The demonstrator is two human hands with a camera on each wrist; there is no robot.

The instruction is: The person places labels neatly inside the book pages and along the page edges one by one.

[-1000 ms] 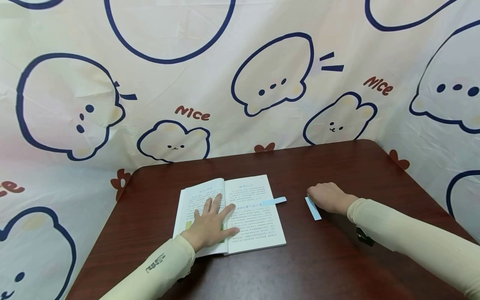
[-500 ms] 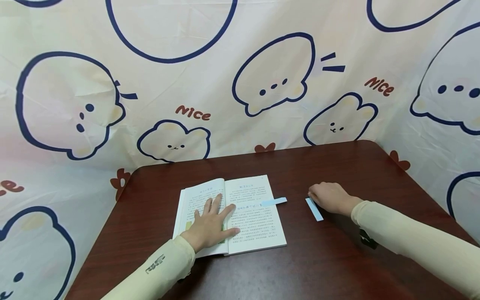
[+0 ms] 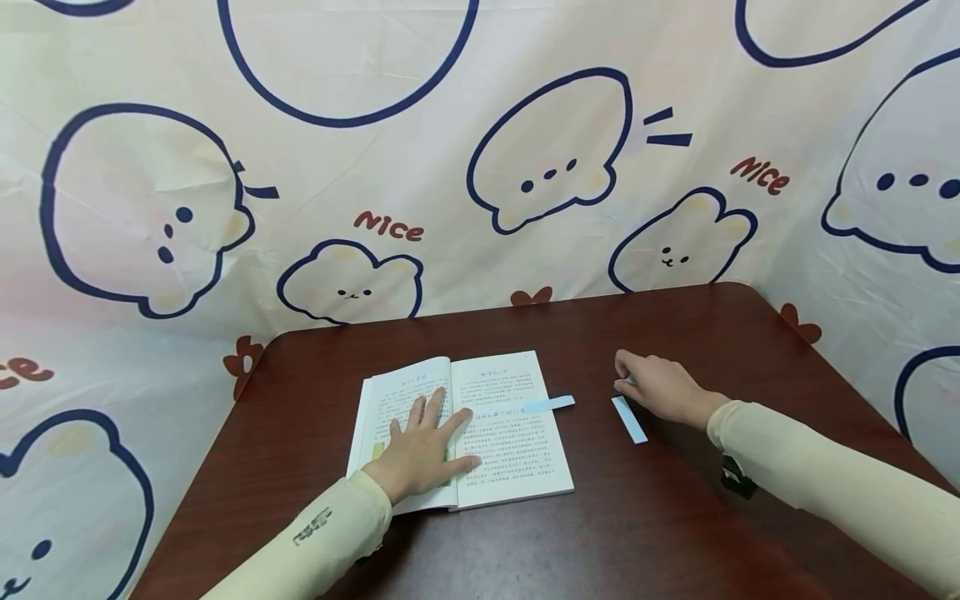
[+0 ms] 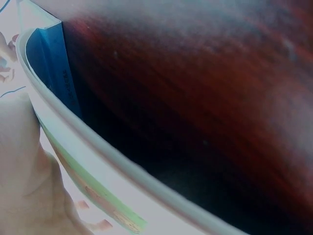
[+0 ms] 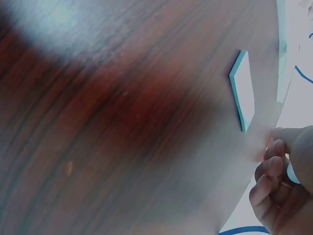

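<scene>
An open book (image 3: 510, 458) lies on the dark wooden table. My left hand (image 3: 412, 454) rests on it near the spine, fingers spread. A light blue sticky strip (image 3: 555, 403) reaches past the right page's edge. Further right lies a narrow blue sticky-note pad (image 3: 628, 420), slim with a blue edge in the right wrist view. My right hand (image 3: 663, 390) is just above the pad's far end, thumb and index finger close together, other fingers curled. Something small and pale shows among these fingers (image 5: 269, 171); whether it is a held strip I cannot tell.
The brown table (image 3: 585, 533) has rounded far corners and meets a white cloth (image 3: 555, 250) printed with cartoon bears on three sides. In the left wrist view, the book's left pages (image 4: 117, 159) bow up from the table (image 4: 210, 98).
My right hand has lifted slightly and shifted a little right, its index finger now raised from the pad's far end. The left hand and the book have stayed in place.
</scene>
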